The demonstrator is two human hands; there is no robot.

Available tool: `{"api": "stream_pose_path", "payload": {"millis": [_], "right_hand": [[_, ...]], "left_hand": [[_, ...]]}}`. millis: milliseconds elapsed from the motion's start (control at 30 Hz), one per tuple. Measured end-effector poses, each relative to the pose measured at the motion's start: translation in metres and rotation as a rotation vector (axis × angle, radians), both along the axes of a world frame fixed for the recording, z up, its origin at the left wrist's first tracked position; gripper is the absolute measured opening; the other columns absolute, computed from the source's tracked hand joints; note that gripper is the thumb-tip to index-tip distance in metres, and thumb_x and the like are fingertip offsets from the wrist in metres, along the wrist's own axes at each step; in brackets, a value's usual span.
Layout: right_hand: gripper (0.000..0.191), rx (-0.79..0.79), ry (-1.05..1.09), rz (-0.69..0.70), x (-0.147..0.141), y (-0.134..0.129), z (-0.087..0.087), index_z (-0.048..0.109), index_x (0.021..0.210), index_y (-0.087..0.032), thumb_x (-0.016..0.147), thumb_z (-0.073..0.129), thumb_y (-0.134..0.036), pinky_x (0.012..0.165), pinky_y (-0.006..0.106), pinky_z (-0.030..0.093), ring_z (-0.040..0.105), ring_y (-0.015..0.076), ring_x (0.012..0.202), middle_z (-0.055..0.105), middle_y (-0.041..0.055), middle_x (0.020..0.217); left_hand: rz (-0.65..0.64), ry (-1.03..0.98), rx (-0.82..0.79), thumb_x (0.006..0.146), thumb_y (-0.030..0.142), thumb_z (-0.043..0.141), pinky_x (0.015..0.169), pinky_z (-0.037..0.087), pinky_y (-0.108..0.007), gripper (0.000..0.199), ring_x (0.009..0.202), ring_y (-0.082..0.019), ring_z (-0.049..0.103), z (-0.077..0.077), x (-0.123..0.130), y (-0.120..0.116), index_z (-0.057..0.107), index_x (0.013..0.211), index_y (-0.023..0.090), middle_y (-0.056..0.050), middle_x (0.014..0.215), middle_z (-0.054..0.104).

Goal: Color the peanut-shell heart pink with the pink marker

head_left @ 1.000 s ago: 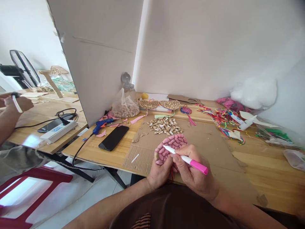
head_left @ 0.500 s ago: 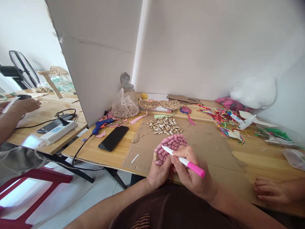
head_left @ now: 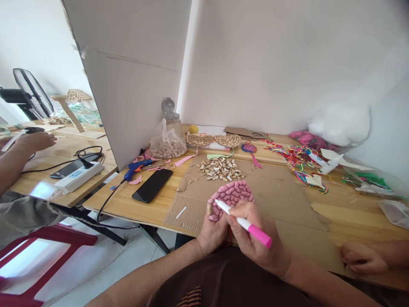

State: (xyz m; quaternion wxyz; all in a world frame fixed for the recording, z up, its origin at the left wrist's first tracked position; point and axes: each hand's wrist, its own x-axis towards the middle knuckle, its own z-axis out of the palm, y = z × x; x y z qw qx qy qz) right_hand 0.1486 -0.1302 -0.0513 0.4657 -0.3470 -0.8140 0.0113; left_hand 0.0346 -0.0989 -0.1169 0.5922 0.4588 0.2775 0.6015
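My left hand (head_left: 213,232) grips the lower edge of a fan-shaped piece covered in peanut shells (head_left: 232,192). Most of its shells are pink; one at the lower left is still tan. My right hand (head_left: 257,232) is closed around a white marker (head_left: 243,222) with a pink end. The marker's tip touches or hovers just over the pink shells at the left side; I cannot tell which. A heap of loose peanut shells (head_left: 220,169) lies on the cardboard sheet (head_left: 275,200) beyond the piece.
Left of the cardboard are a black phone (head_left: 152,185) and a blue glue gun (head_left: 136,168). Behind stand a bag of peanuts (head_left: 168,145) and two tan shell pieces (head_left: 227,140). Coloured cords (head_left: 302,157) lie right. Another person's hand (head_left: 364,257) rests at the right edge.
The marker and my right hand have shifted slightly left and down along the piece. The other person's fingers at the right have curled in.
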Motion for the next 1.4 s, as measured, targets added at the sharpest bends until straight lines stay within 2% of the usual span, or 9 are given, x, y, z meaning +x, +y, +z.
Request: {"api": "stream_pose_path", "payload": {"millis": [133, 333, 500, 667, 833, 1000, 1200, 1333, 1400], "right_hand": [[0.005, 0.012, 0.0, -0.012, 0.001, 0.001, -0.001, 0.056, 0.099, -0.023, 0.096, 0.054, -0.02, 0.07, 0.029, 0.057, 0.069, 0.0179, 0.078, 0.067, 0.0031, 0.084], [0.008, 0.021, 0.036, -0.051, 0.005, 0.006, -0.002, 0.056, 0.103, -0.022, 0.096, 0.055, -0.019, 0.068, 0.028, 0.057, 0.07, 0.0186, 0.078, 0.067, 0.0037, 0.084], [0.004, 0.033, -0.033, -0.013, 0.0, 0.003, -0.001, 0.057, 0.097, -0.023, 0.098, 0.053, -0.023, 0.071, 0.029, 0.057, 0.07, 0.0185, 0.078, 0.068, 0.0032, 0.083], [0.005, 0.051, 0.006, -0.069, 0.003, 0.006, 0.0, 0.056, 0.101, -0.022, 0.096, 0.055, -0.02, 0.069, 0.028, 0.057, 0.07, 0.0178, 0.077, 0.067, 0.0032, 0.082], [0.004, 0.061, -0.06, -0.02, 0.001, 0.005, 0.0, 0.056, 0.097, -0.023, 0.098, 0.053, -0.022, 0.071, 0.029, 0.057, 0.07, 0.0183, 0.079, 0.068, 0.0034, 0.083], [0.003, 0.073, -0.008, -0.068, 0.003, 0.008, -0.001, 0.056, 0.099, -0.022, 0.097, 0.054, -0.02, 0.069, 0.027, 0.055, 0.069, 0.0172, 0.076, 0.066, 0.0027, 0.082], [0.004, 0.06, -0.045, -0.015, 0.0, 0.007, 0.0, 0.056, 0.098, -0.022, 0.098, 0.052, -0.022, 0.071, 0.028, 0.056, 0.069, 0.0177, 0.077, 0.067, 0.0027, 0.082], [0.004, 0.057, -0.001, -0.048, 0.002, 0.009, 0.0, 0.056, 0.099, -0.021, 0.097, 0.054, -0.019, 0.068, 0.026, 0.054, 0.067, 0.016, 0.074, 0.065, 0.0018, 0.081], [0.004, 0.053, -0.009, -0.028, 0.002, 0.009, -0.001, 0.056, 0.099, -0.021, 0.096, 0.054, -0.019, 0.07, 0.026, 0.054, 0.067, 0.0165, 0.076, 0.065, 0.0022, 0.082]], "left_hand": [[0.027, 0.009, -0.039, 0.08, 0.046, 0.077, 0.108, 0.048, -0.046, 0.058, 0.114, -0.027, 0.066, -0.002, -0.002, 0.0, 0.059, 0.13, 0.023, -0.01, 0.108, 0.074], [-0.014, 0.021, 0.037, 0.087, 0.043, 0.071, 0.11, 0.047, -0.048, 0.045, 0.115, -0.029, 0.066, 0.002, -0.002, 0.001, 0.062, 0.127, 0.023, -0.011, 0.106, 0.075], [-0.04, -0.065, 0.072, 0.085, 0.05, 0.071, 0.114, 0.043, -0.049, 0.052, 0.121, -0.029, 0.063, 0.008, -0.001, -0.001, 0.061, 0.127, 0.022, -0.012, 0.121, 0.071], [-0.027, 0.019, 0.062, 0.089, 0.048, 0.067, 0.111, 0.045, -0.049, 0.047, 0.119, -0.03, 0.064, 0.006, -0.001, 0.001, 0.061, 0.128, 0.022, -0.012, 0.113, 0.074], [0.002, 0.019, 0.015, 0.081, 0.048, 0.077, 0.11, 0.047, -0.048, 0.056, 0.116, -0.031, 0.065, 0.003, -0.003, 0.002, 0.061, 0.127, 0.021, -0.013, 0.115, 0.073], [-0.019, 0.014, 0.063, 0.088, 0.045, 0.07, 0.111, 0.046, -0.049, 0.052, 0.119, -0.03, 0.064, 0.003, -0.002, 0.003, 0.057, 0.132, 0.021, -0.013, 0.114, 0.073], [-0.001, 0.009, 0.031, 0.08, 0.05, 0.077, 0.113, 0.043, -0.049, 0.056, 0.119, -0.031, 0.064, 0.004, -0.003, 0.003, 0.061, 0.127, 0.022, -0.013, 0.112, 0.074], [-0.022, -0.009, 0.082, 0.089, 0.049, 0.068, 0.114, 0.041, -0.047, 0.053, 0.12, -0.028, 0.064, 0.006, -0.001, 0.004, 0.057, 0.133, 0.022, -0.013, 0.12, 0.071], [-0.016, -0.025, 0.058, 0.085, 0.051, 0.072, 0.114, 0.042, -0.047, 0.057, 0.121, -0.029, 0.064, 0.008, -0.001, 0.003, 0.058, 0.132, 0.022, -0.014, 0.123, 0.07]]}}
